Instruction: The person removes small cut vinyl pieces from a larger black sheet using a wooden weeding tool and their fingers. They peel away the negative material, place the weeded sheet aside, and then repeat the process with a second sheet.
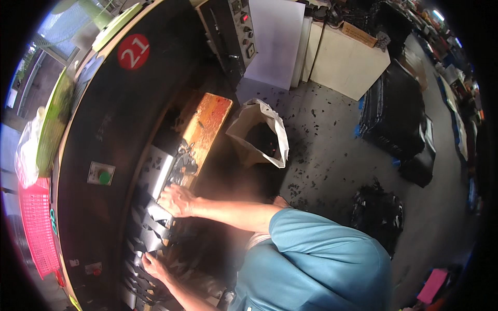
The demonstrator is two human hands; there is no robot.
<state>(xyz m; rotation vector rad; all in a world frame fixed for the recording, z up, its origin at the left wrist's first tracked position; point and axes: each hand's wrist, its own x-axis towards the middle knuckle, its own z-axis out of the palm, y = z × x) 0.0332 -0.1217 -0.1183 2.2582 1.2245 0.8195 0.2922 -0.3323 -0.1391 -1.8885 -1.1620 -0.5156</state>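
Observation:
My left hand (155, 267), at the lower left, has thumb and fingers closed at the edge of a black cut sheet (150, 241). Farther up, my right hand (178, 201) lies over the work surface with its fingers curled down beside a bright metal strip (165, 176). What its fingertips grip is hidden. Dark jagged scraps (184, 161) are heaped just past my right hand, on the end of a worn wooden board (207, 122). More dark pieces with zigzag edges lie between and below both hands.
The tall black machine panel (104, 129) bears a green button (105, 178). An open white sack (282, 137) with dark contents stands beyond the board. Black scraps litter the grey floor (321, 150). Black stacked bundles (394, 114) stand to the right, a pink basket (39, 228) at far left.

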